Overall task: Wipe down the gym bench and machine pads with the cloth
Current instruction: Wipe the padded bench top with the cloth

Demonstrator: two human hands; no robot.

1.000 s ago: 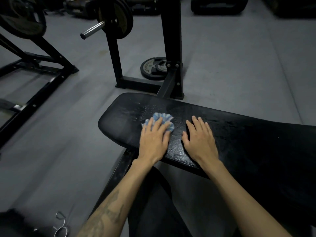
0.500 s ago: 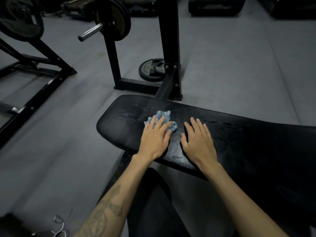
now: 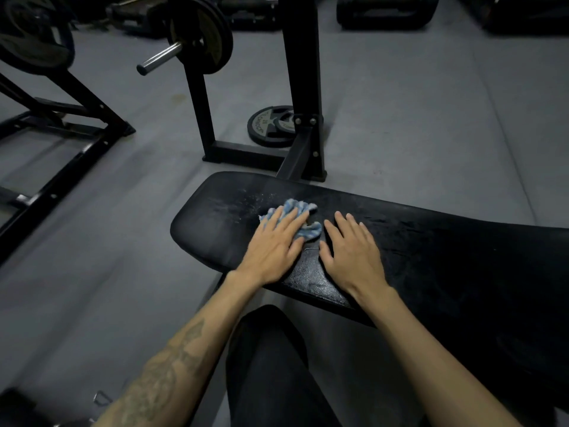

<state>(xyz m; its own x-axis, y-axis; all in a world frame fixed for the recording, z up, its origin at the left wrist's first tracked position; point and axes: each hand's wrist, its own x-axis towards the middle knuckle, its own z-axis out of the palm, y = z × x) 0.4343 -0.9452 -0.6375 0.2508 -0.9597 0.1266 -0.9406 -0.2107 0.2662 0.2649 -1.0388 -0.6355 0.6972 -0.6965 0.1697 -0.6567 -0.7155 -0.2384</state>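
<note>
Flat on the bench (image 3: pixel 431 241), near its rounded end: cloth (image 3: pixel 303 215), blue and white, bunched, pinned under the left hand (image 3: pixel 274 243). Fingers of that hand straight and spread, pressing down on the cloth rather than curling round it; slightly blurred. Cloth poking out past the fingertips and toward the right hand (image 3: pixel 351 252). Right hand just beside, palm down on bare pad, fingers straight and a little apart, holding nothing, not touching the cloth as far as can be told. Pale specks (image 3: pixel 246 201) on the pad just beyond and left of the left hand. Pad surface glossy and textured below the two wrists. Left forearm marked with a tattoo (image 3: pixel 172 365). Dark trouser leg (image 3: pixel 271 365) between the forearms, under the bench edge. Beyond the hands, black rack uprights (image 3: pixel 303 72) on grey floor (image 3: pixel 415 118), a plate (image 3: pixel 271 126) lying flat by their base. Farther off to the left, a bar end (image 3: pixel 158 58) with loaded plates, and another black frame (image 3: pixel 61 127).
</note>
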